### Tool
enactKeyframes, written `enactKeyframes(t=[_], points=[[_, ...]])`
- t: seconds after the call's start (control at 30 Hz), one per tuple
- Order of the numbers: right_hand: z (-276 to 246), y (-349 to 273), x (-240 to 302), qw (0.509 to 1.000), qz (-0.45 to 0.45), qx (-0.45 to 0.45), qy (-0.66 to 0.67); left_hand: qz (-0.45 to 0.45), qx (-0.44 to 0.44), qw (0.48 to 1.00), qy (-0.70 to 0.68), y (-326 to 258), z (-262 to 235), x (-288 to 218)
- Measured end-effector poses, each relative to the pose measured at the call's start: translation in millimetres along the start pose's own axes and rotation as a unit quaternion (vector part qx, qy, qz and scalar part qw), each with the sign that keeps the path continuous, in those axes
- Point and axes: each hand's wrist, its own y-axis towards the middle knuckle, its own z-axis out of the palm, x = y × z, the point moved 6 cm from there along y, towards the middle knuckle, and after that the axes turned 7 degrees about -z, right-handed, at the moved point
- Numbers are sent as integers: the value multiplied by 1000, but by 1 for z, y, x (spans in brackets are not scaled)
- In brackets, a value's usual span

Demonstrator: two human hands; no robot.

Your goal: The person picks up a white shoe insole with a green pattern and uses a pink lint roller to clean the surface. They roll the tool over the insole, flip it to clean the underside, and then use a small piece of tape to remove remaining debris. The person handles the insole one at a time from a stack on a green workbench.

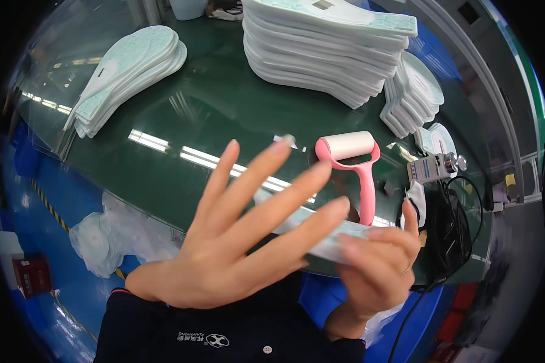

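Observation:
My left hand [242, 236] is spread over the near edge of the table, palm down, with its fingers stretched apart and slightly blurred. Behind it runs a flat white and pale green padded piece [333, 245], partly hidden by those fingers. The thumb and fingers of my right hand [378, 263] pinch its right end. Whether my left hand touches the piece cannot be seen clearly. Just beyond my right hand lies a pink-handled sticky roller [365, 187] with a white cylinder.
A tall stack of paddle-shaped white pads [321, 54] stands at the back, with a smaller pile [130, 75] at far left. Shorter pads [413, 94], a metal-topped bottle [429, 169] and a black cable bundle [451, 230] line the right side. Clear plastic bags [115, 236] hang below left.

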Motion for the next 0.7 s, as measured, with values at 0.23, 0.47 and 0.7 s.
enactKeyframes(t=[0.23, 0.47, 0.7], points=[[-2, -30, -32, 981, 130, -108, 99, -73, -39, 977, -194, -11, 5, 32], [30, -52, -35, 810, 334, -143, 459, -223, -110, 835, -491, -35, 13, 47], [5, -42, -27, 815, 292, -280, 416, -240, -33, 857, -455, -44, 20, 40]])
